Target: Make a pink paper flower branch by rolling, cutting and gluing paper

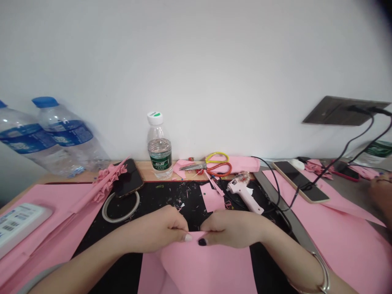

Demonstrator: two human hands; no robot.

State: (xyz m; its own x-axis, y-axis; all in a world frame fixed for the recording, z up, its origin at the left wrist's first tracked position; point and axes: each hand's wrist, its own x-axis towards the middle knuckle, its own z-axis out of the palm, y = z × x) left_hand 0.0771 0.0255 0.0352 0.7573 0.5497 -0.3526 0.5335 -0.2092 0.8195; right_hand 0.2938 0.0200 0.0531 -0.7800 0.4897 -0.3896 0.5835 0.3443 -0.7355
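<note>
A pink sheet of paper [211,265] lies over the black mat, its far edge lifted and curved over. My left hand [163,230] pinches that edge between thumb and curled fingers. Close beside it, my right hand [231,228] grips the same edge, thumb on top. Only a small gap separates the two thumbs. Beyond my right hand rests a pale pink hot glue gun [245,194], with a small pink paper scrap [212,197] to its left. The near end of the sheet runs out of view.
Scissors [211,164], a water bottle [160,153] and a tape ring [105,212] lie around the mat [165,196]. Phones [130,177] flank both sides. Black cables [339,161] hang from the wall socket [330,111]. Another person's hand [381,194] shows at the far right.
</note>
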